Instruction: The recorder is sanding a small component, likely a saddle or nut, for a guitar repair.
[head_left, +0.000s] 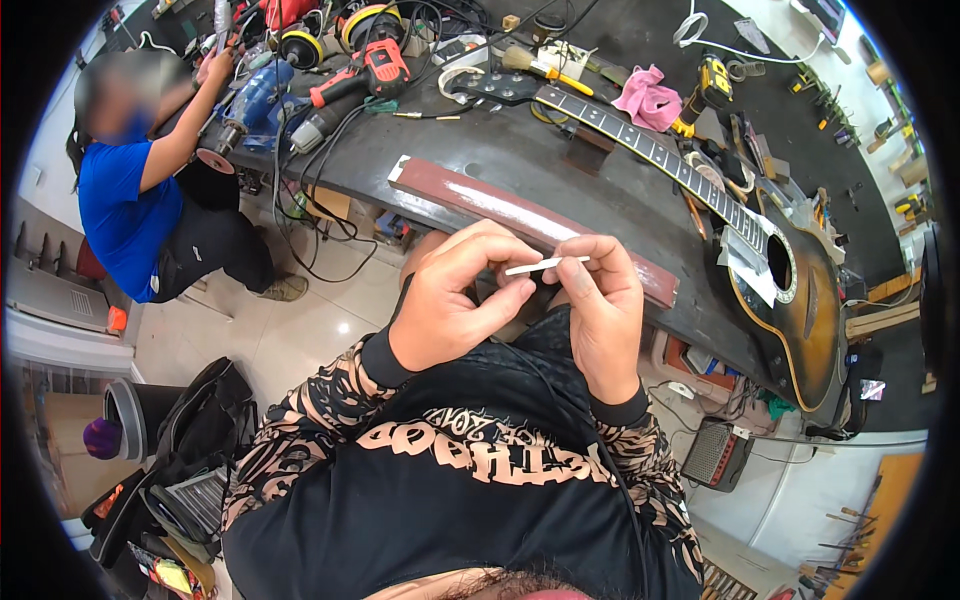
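Observation:
A thin white guitar saddle (535, 267) spans the gap between my two hands, in front of the bench edge. My right hand (608, 315) pinches its right end between thumb and forefinger. The fingers of my left hand (450, 295) curl round its left end, thumb below and forefinger above; how firmly they press is hard to see. Just beyond my fingers a long reddish-brown bar (500, 208) with a shiny top lies on the dark workbench (450, 150). To the right rests a sunburst acoustic guitar (800, 330), its neck pointing to the back left.
A co-worker in a blue shirt (125, 200) works at the bench's left end. Near that person are a red power tool (375, 72), a blue grinder (245, 110) and trailing cables. A pink cloth (648, 98), a yellow drill (708, 88) and a brush (545, 68) lie behind the guitar neck.

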